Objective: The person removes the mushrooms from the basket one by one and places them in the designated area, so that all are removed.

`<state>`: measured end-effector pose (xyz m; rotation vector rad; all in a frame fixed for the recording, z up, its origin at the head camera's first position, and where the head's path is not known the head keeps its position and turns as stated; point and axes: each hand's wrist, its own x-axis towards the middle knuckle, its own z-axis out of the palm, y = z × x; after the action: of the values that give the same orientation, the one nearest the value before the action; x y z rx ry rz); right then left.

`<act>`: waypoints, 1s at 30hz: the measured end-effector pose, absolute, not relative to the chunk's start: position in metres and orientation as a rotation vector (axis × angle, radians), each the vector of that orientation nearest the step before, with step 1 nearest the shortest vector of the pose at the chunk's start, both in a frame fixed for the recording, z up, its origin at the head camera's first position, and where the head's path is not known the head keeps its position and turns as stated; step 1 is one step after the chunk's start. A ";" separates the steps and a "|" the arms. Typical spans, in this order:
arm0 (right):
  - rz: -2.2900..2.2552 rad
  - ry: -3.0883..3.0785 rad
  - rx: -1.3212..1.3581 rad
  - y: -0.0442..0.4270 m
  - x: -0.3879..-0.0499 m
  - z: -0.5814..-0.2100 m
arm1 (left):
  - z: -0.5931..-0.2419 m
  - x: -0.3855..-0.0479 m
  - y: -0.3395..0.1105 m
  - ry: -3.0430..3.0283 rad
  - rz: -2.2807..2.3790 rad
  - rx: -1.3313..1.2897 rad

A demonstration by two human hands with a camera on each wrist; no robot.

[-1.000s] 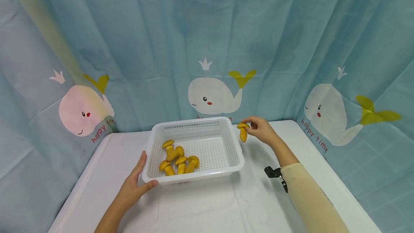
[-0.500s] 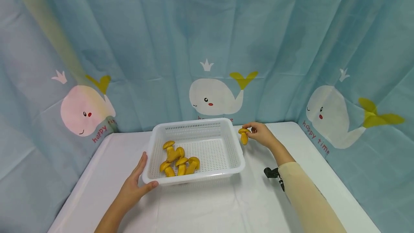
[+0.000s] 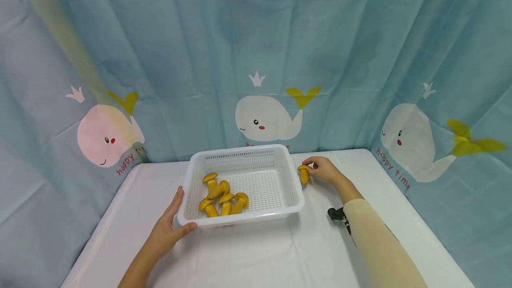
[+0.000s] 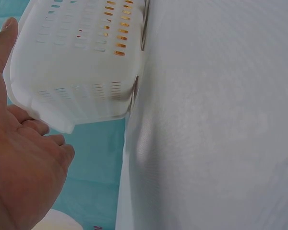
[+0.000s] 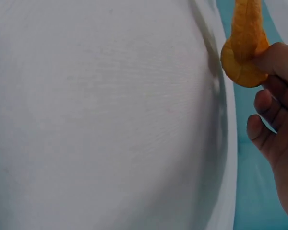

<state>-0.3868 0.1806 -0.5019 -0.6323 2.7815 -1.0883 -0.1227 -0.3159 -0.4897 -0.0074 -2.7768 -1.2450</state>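
Note:
In the head view, a white plastic basket (image 3: 256, 220) with perforated walls stands on the table. Several yellow-brown mushrooms (image 3: 226, 205) lie in its left part. My left hand (image 3: 162, 234) holds the basket's near left corner, thumb on the front rim and fingers along the left side; in the left wrist view some fingertips curl under the rim. Just right of the basket, my right hand (image 3: 325, 170) pinches one more mushroom (image 3: 304, 176) by its cap, stem pointing down. The right wrist view shows that mushroom (image 5: 246, 43) between thumb and fingers, apart from the basket.
A white cloth covers the table (image 3: 248, 257). A small black object (image 3: 337, 214) is by the right sleeve (image 3: 376, 239), partly hidden by it. Blue curtains (image 3: 200, 57) with whale prints hang behind and at both sides.
My right hand has moved down and slightly toward me with the mushroom, beside the basket's right edge. The left hand and the basket have stayed in place.

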 end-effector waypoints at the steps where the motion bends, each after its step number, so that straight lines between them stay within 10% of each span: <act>1: -1.086 2.783 -0.621 0.181 -0.387 -0.503 | -0.490 -0.123 -0.315 -2.777 -1.243 -0.006; 30: -1.126 2.653 -0.571 0.181 -0.377 -0.491 | -0.493 -0.121 -0.317 -2.763 -1.220 -0.024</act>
<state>-0.3769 0.1815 -0.4911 -0.5713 2.6531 -1.1264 -0.1213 -0.3170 -0.4930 -0.0236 -2.7628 -1.2204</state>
